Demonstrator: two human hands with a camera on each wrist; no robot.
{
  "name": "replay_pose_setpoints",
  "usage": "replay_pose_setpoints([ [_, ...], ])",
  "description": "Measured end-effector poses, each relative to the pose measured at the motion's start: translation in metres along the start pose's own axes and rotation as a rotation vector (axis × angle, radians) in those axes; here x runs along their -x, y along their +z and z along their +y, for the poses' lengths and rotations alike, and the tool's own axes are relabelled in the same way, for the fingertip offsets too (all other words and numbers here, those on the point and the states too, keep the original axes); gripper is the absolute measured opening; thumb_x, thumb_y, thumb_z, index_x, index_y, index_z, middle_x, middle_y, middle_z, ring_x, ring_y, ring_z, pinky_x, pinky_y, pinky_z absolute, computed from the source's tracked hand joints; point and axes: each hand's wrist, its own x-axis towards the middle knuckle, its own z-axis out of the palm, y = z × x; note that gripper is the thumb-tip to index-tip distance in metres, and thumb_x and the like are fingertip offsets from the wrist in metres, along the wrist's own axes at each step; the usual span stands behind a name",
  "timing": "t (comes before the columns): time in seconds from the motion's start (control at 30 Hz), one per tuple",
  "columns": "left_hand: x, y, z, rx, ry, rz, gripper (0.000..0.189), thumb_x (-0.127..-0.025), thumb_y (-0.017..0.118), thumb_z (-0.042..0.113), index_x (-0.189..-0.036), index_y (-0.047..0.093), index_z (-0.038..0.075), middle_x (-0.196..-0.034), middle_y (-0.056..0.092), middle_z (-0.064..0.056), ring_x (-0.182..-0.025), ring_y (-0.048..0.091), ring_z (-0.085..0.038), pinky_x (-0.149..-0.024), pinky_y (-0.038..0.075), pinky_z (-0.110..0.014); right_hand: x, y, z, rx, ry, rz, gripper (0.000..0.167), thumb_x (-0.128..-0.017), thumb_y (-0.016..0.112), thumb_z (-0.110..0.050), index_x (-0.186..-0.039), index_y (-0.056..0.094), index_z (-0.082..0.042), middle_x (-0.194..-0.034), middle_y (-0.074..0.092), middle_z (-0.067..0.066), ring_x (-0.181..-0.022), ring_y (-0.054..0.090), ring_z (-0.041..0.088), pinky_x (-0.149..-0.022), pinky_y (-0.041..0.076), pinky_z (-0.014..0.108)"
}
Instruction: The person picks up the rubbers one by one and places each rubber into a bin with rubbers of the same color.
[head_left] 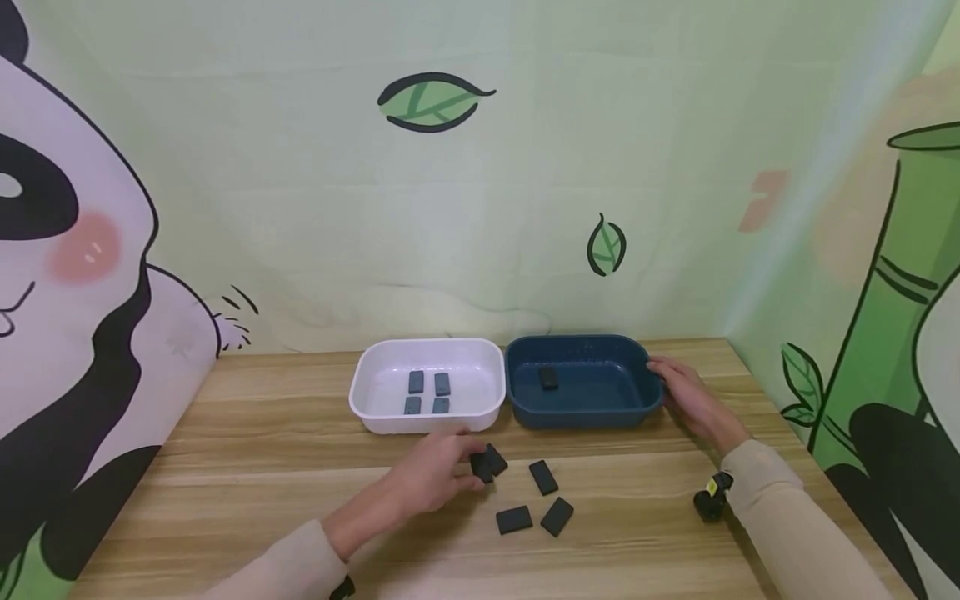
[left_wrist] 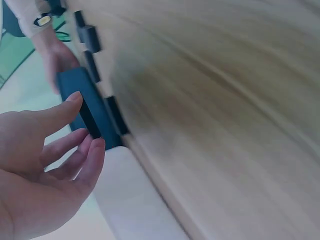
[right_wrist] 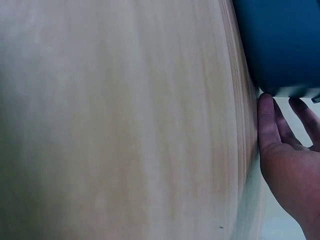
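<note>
My left hand (head_left: 427, 477) pinches a small black rectangular tile (head_left: 482, 467) between thumb and fingertips, just in front of the white tray. In the left wrist view that tile (left_wrist: 90, 117) stands on edge between the fingertips. Another black tile (head_left: 497, 460) lies right beside it on the table. My right hand (head_left: 693, 404) rests its fingers against the right end of the dark blue tray (head_left: 585, 417). The right wrist view has those fingers (right_wrist: 268, 120) fairly straight at the tray's end wall (right_wrist: 285, 55). One black tile (head_left: 549, 378) lies inside the blue tray.
The white tray (head_left: 427, 423) stands directly left of the blue one and holds several grey-blue tiles (head_left: 442, 384). Further black tiles (head_left: 543, 477) lie scattered on the wooden table (head_left: 622, 533) in front of the trays. A printed cloth (head_left: 525, 167) hangs behind the table.
</note>
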Motion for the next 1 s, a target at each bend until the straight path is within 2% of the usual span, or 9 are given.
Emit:
replay_pose_setpoints([
  [0.07, -0.004, -0.003, 0.006, 0.024, 0.015, -0.008, 0.043, -0.089, 0.088, 0.021, -0.126, 0.075, 0.003, -0.112, 0.067, -0.005, -0.099, 0.069, -0.020, -0.083, 0.058, -0.027, 0.000, -0.001, -0.001, 0.003, 0.004, 0.003, 0.065, -0.115, 0.042, -0.032, -0.162, 0.026, 0.010, -0.166, 0.028, 0.030, -0.118, 0.052, 0.001, -0.090, 0.052, 0.014],
  [0.17, -0.013, -0.006, 0.018, 0.057, 0.028, -0.013, 0.043, -0.091, 0.087, 0.022, -0.128, 0.075, 0.004, -0.111, 0.067, -0.003, -0.097, 0.068, -0.020, -0.080, 0.056, -0.023, -0.001, -0.001, -0.003, 0.012, 0.013, 0.002, 0.066, -0.115, 0.042, -0.033, -0.162, 0.025, 0.009, -0.166, 0.027, 0.030, -0.129, 0.050, 0.011, -0.091, 0.052, 0.014],
  [0.27, -0.024, -0.010, 0.029, 0.063, 0.057, 0.009, 0.043, -0.092, 0.086, 0.024, -0.130, 0.074, 0.006, -0.112, 0.067, -0.001, -0.100, 0.067, -0.018, -0.082, 0.056, -0.023, 0.000, -0.001, -0.005, 0.013, 0.017, 0.002, 0.066, -0.115, 0.042, -0.034, -0.163, 0.025, 0.009, -0.167, 0.027, 0.029, -0.136, 0.046, 0.017, -0.091, 0.051, 0.013],
  [0.33, -0.033, -0.013, 0.037, 0.057, 0.080, 0.030, 0.043, -0.093, 0.085, 0.025, -0.131, 0.074, 0.007, -0.114, 0.067, 0.000, -0.102, 0.067, -0.016, -0.086, 0.057, -0.025, 0.000, -0.001, -0.005, 0.006, 0.015, 0.005, 0.065, -0.115, 0.042, -0.033, -0.163, 0.025, 0.009, -0.166, 0.028, 0.029, -0.133, 0.048, 0.015, -0.091, 0.051, 0.013],
  [0.5, -0.059, -0.020, 0.049, 0.033, 0.150, 0.091, 0.043, -0.095, 0.083, 0.024, -0.133, 0.072, 0.007, -0.118, 0.068, -0.003, -0.107, 0.067, -0.016, -0.090, 0.057, -0.026, 0.001, -0.001, -0.002, -0.010, 0.004, 0.000, 0.065, -0.115, 0.043, -0.031, -0.162, 0.026, 0.011, -0.165, 0.029, 0.030, -0.114, 0.054, -0.002, -0.091, 0.052, 0.015],
  [0.77, -0.110, -0.019, 0.053, 0.057, 0.142, 0.152, 0.046, -0.097, 0.081, 0.023, -0.139, 0.069, 0.009, -0.127, 0.066, -0.003, -0.115, 0.065, -0.021, -0.096, 0.055, -0.029, 0.002, 0.000, 0.002, -0.012, -0.003, -0.003, 0.064, -0.115, 0.042, -0.031, -0.161, 0.027, 0.012, -0.165, 0.029, 0.031, -0.108, 0.055, -0.007, -0.091, 0.053, 0.015],
  [1.0, -0.155, -0.010, 0.048, 0.083, 0.111, 0.186, 0.045, -0.097, 0.080, 0.026, -0.138, 0.070, 0.009, -0.123, 0.068, -0.005, -0.115, 0.066, -0.021, -0.097, 0.055, -0.029, 0.002, 0.000, 0.000, -0.009, -0.008, -0.008, 0.064, -0.115, 0.042, -0.031, -0.161, 0.026, 0.011, -0.165, 0.029, 0.032, -0.107, 0.056, -0.008, -0.091, 0.053, 0.015],
])
